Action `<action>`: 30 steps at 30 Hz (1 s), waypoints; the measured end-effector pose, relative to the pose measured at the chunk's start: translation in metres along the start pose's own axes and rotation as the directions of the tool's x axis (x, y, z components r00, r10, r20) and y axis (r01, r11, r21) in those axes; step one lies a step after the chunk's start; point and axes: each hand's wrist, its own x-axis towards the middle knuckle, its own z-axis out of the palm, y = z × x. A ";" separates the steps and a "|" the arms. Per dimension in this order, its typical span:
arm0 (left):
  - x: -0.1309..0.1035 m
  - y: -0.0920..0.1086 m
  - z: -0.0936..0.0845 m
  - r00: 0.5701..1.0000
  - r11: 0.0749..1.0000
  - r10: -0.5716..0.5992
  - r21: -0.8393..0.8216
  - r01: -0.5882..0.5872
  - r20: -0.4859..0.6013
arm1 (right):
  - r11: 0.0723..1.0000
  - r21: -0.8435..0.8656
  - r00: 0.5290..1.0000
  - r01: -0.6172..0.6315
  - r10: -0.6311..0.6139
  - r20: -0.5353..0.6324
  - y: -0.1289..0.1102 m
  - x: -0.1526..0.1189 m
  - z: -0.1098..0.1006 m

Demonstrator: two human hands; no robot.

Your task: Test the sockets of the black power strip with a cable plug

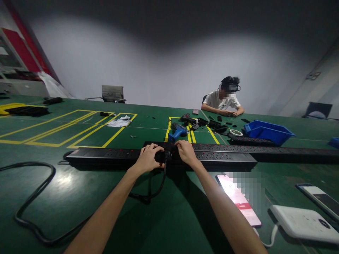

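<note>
A long black power strip (100,157) lies across the green table, sockets facing up. My left hand (149,158) is wrapped over its middle, fingers on top and thumb at the near side. Just right of that thumb, a black plug (167,153) stands in the strip, and its cord (164,176) hangs toward me. My right hand (185,151) is closed on the other side of the plug, with curled fingertips at the strip's top. Whatever those fingertips may hold is hidden. A second black power strip (286,152) runs behind the first, out to the right.
Beyond the strips lies a blue power drill (178,131). Black parts (217,126) and a blue bin (268,131) are at the right, with a seated person (222,100) behind. Near my right arm lie a lit phone (238,199) and a white device (304,220). Black cable (34,197) loops at left.
</note>
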 end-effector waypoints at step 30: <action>0.001 -0.005 0.008 0.996 0.995 0.070 0.076 -0.066 -0.049 | 0.929 -0.095 0.928 0.357 -0.342 0.145 -0.040 -0.020 -0.020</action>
